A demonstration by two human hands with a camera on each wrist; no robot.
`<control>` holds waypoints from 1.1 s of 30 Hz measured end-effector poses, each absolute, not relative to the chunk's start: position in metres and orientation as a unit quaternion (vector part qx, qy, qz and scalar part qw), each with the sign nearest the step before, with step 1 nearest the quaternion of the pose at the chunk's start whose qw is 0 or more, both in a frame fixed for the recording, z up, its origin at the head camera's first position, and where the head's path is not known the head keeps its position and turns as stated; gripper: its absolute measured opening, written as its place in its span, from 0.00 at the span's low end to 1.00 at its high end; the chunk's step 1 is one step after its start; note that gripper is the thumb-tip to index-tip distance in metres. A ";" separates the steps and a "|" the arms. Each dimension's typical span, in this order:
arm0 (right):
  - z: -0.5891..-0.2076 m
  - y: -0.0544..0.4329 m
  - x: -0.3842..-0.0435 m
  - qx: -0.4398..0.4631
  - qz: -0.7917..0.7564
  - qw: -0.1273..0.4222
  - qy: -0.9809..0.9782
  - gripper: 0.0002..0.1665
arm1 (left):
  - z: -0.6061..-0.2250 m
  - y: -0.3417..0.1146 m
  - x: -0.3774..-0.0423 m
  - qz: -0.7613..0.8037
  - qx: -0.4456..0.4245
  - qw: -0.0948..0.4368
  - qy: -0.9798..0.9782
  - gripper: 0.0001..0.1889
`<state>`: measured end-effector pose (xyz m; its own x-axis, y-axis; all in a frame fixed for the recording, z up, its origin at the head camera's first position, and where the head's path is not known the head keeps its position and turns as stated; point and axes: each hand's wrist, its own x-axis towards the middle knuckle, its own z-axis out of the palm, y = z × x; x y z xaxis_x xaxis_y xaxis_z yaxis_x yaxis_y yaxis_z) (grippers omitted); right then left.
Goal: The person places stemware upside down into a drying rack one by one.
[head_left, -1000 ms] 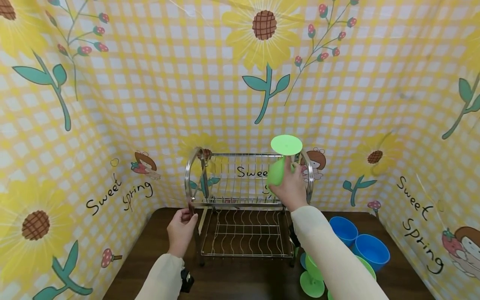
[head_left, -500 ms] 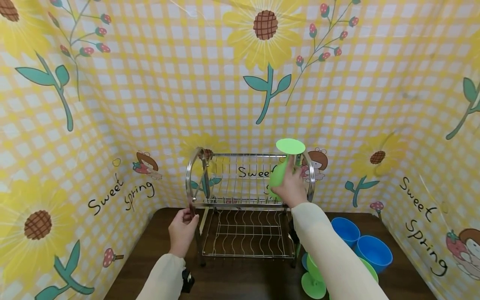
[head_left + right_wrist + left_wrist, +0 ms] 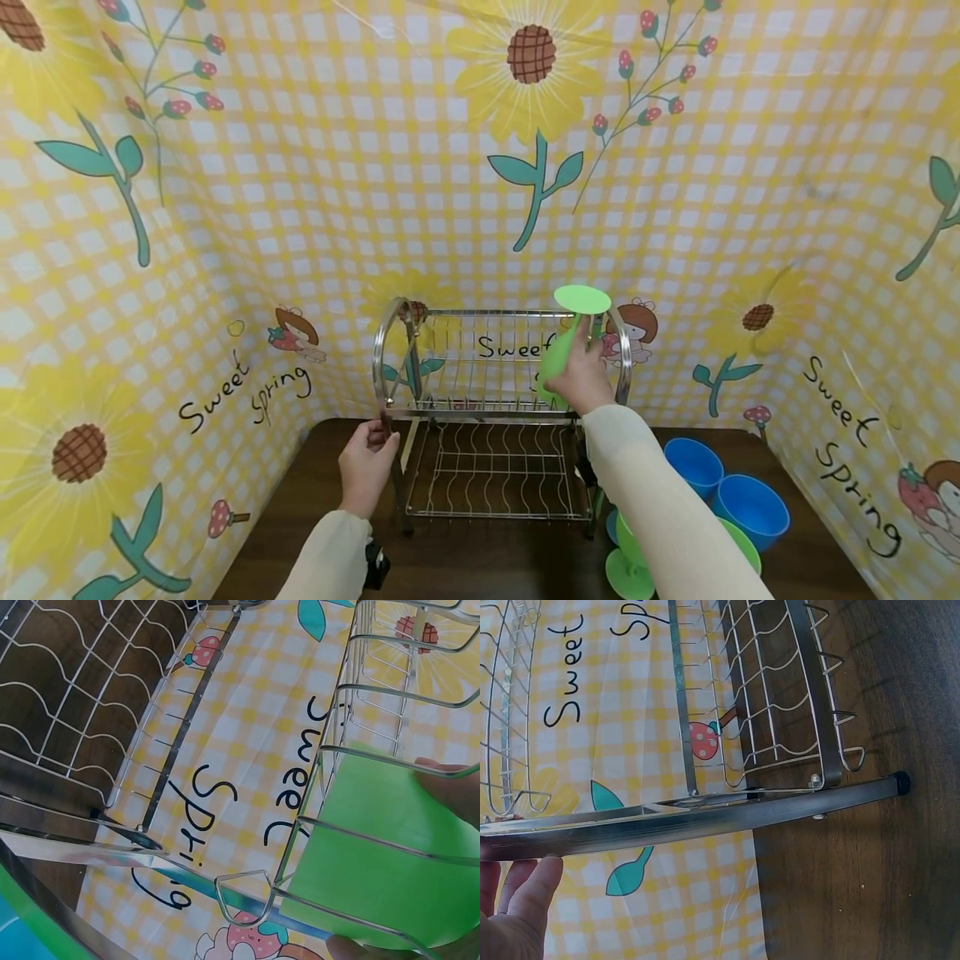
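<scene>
A two-tier metal dish rack stands on the table in the head view. My left hand grips its left side post; the left wrist view has thumb and fingers against the side frame. Over the right end of the upper tier, my right hand holds a light green goblet upside down, foot upward. In the right wrist view the goblet's bowl sits behind the upper tier's wires, fingers on either side of it. Whether its rim rests on the wires I cannot tell.
Two blue cups stand right of the rack. Near them are another green goblet and a green rim, partly hidden by my right sleeve. Patterned cloth hangs behind and beside the dark wooden table.
My right hand has moved slightly to the right, and the goblet has come down a little toward the upper tier. My left hand keeps its hold on the rack.
</scene>
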<state>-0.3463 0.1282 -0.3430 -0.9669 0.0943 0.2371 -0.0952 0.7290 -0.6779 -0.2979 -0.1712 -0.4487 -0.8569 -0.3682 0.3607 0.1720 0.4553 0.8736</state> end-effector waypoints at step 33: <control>-0.346 0.129 -0.345 0.016 0.328 0.158 -0.931 0.74 | -0.450 -0.169 -0.298 -0.505 0.052 0.264 -0.820 0.12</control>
